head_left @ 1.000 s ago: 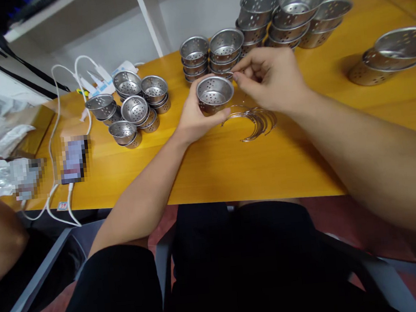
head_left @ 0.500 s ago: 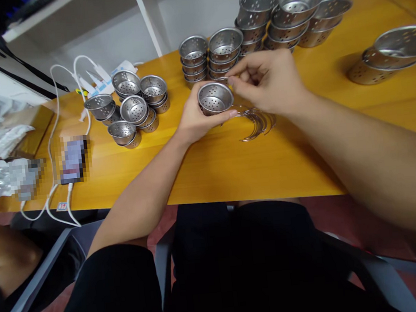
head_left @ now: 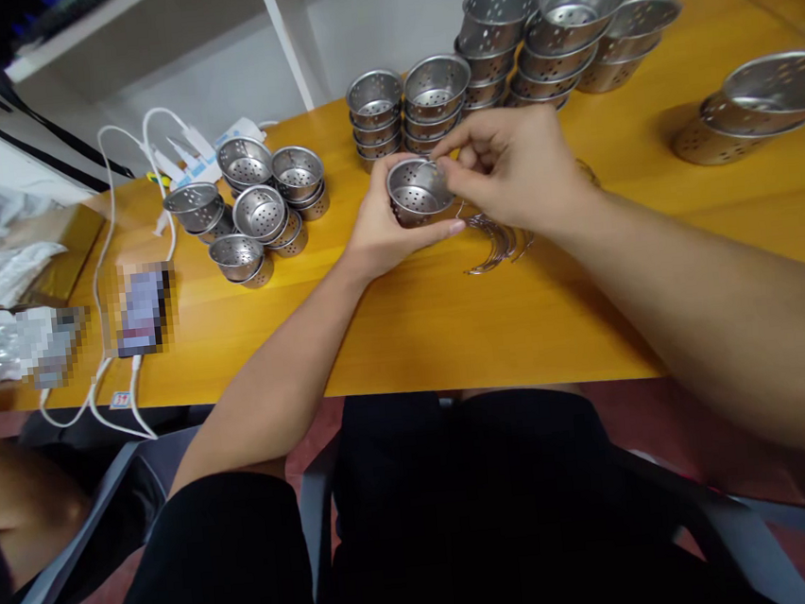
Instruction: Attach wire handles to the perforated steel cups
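Nearest: loose curved wires (head_left: 493,248) on the tabletop (head_left: 392,341), thin, likely springy. Just past them, left hand (head_left: 377,224) curled round a perforated metal cup (head_left: 419,194), right hand (head_left: 513,163) pinching what looks like a fine wire (head_left: 429,158) at its rim; cup probably light, stiff, slick, best gripped round the wall. Beyond: stacked cups (head_left: 436,95).

Yellow wooden table (head_left: 406,340), reddish floor (head_left: 660,420)

A workshop, seemingly; stacked perforated metal cups (head_left: 438,97) line a wooden table (head_left: 406,340).
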Tool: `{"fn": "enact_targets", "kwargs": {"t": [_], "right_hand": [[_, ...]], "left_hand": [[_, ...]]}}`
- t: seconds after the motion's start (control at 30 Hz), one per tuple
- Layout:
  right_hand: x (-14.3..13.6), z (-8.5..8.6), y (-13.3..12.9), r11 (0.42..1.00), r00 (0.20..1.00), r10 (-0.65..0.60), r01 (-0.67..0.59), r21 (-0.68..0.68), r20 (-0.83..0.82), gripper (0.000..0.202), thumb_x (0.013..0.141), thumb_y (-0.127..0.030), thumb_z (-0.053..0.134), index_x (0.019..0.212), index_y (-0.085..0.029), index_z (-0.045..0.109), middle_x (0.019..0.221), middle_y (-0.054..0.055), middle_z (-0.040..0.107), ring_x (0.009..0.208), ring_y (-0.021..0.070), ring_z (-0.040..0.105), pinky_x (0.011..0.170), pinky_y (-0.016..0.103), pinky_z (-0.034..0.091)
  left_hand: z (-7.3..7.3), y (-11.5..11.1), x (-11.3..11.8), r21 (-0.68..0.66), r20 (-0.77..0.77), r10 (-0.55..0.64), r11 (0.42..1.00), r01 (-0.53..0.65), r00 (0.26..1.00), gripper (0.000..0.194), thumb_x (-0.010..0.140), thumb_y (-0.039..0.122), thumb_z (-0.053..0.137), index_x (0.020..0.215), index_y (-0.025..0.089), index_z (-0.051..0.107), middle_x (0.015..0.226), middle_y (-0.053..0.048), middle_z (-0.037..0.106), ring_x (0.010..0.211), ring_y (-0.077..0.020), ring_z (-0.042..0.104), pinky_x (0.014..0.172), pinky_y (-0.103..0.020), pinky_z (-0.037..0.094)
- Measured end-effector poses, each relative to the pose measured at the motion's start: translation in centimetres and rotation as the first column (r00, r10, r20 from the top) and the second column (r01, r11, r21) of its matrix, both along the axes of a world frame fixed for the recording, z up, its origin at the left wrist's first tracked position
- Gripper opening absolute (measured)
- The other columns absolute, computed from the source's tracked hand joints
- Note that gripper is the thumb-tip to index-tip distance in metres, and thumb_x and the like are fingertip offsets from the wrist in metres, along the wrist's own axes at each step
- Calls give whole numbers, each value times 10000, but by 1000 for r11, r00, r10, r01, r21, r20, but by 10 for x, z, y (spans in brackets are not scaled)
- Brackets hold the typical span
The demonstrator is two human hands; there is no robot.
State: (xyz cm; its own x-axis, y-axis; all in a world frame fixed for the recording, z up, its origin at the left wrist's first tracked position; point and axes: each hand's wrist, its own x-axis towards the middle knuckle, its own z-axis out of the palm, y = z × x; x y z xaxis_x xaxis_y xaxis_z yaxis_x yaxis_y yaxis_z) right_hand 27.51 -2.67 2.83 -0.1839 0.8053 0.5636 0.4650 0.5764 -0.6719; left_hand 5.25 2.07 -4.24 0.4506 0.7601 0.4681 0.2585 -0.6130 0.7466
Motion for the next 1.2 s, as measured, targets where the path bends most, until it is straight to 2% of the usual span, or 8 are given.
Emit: {"fn": "enact_targets", "kwargs": {"t": [0.1, 0.17, 0.4, 0.53, 0.63, 0.8, 1.07, 1.2], "right_hand": [[1, -1, 1, 1000, 1000, 17, -17, -4, -9, 112, 1080, -385, 889, 1098, -274, 887, 784, 17, 725, 629, 204, 584, 660, 409, 583], [3, -2, 3, 1000, 1000, 29, -29, -1, -1, 118, 1081, -385, 905, 1103, -271, 884, 769, 15, 706, 625, 203, 579, 660, 411, 569], [9, 1, 4, 999, 998, 22, -24, 38, 56, 296, 1094, -623, 889, 1030, -338, 844, 800, 33, 723, 667, 262, 645, 709, 484, 613], [6, 1, 3, 999, 999, 29, -31, 44, 41, 237, 1104, -546, 868, 1046, -316, 858, 801, 27, 736, 640, 235, 604, 659, 448, 547], [4, 0, 1, 999, 999, 29, -30, 22, 39, 204, 1091, -491, 880, 1041, -294, 863, 819, 34, 754, 655, 237, 627, 666, 445, 558], [3, 1, 0, 1000, 1000, 18, -18, -19, 19, 240, 1070, -557, 905, 1001, -335, 845, 835, 43, 751, 699, 284, 684, 678, 484, 616], [3, -1, 1, 999, 1000, 21, -20, -43, 19, 294, 1062, -659, 901, 1019, -373, 844, 819, 46, 736, 725, 311, 705, 675, 524, 660], [2, 1, 1, 998, 997, 70, -69, 8, -39, 441, 1067, -745, 894, 1075, -305, 867, 765, 27, 685, 649, 240, 641, 629, 448, 601]], "left_hand": [[-1, -1, 2, -5, 17, 0, 1000, 0, 1000, 1091, 958, 570, 1003, 1747, 220, 335, 1577, -189, 665, 1551, -388, 712, 1377, -630, 558], [-4, 1, 3, 0, 56, 0, 1000, 0, 998, 1069, 938, 555, 1020, 1712, 213, 366, 1584, -192, 663, 1536, -379, 720, 1362, -614, 581], [-7, 7, -1, -4, 90, 28, 1000, -28, 996, 1104, 790, 581, 1135, 1603, 237, 472, 1578, -170, 676, 1497, -372, 726, 1359, -598, 591], [-8, 6, -2, 2, 73, -35, 999, 34, 997, 1131, 848, 657, 1078, 1662, 227, 421, 1594, -175, 635, 1553, -388, 682, 1371, -605, 565], [-7, 3, -2, -15, 46, -69, 997, 70, 997, 1153, 863, 722, 1050, 1688, 262, 388, 1583, -155, 632, 1543, -378, 688, 1366, -593, 563], [2, -4, -2, -37, 62, -56, 998, 58, 996, 1123, 845, 783, 1037, 1624, 261, 419, 1549, -149, 651, 1488, -364, 713, 1337, -578, 576], [6, -8, -2, -38, 35, -31, 999, 32, 999, 1097, 858, 733, 1051, 1630, 258, 434, 1559, -160, 664, 1455, -350, 724, 1319, -556, 590], [6, -8, -2, -62, 25, -46, 997, 47, 999, 1053, 904, 802, 983, 1635, 275, 438, 1554, -149, 667, 1454, -345, 719, 1320, -560, 578]]}}
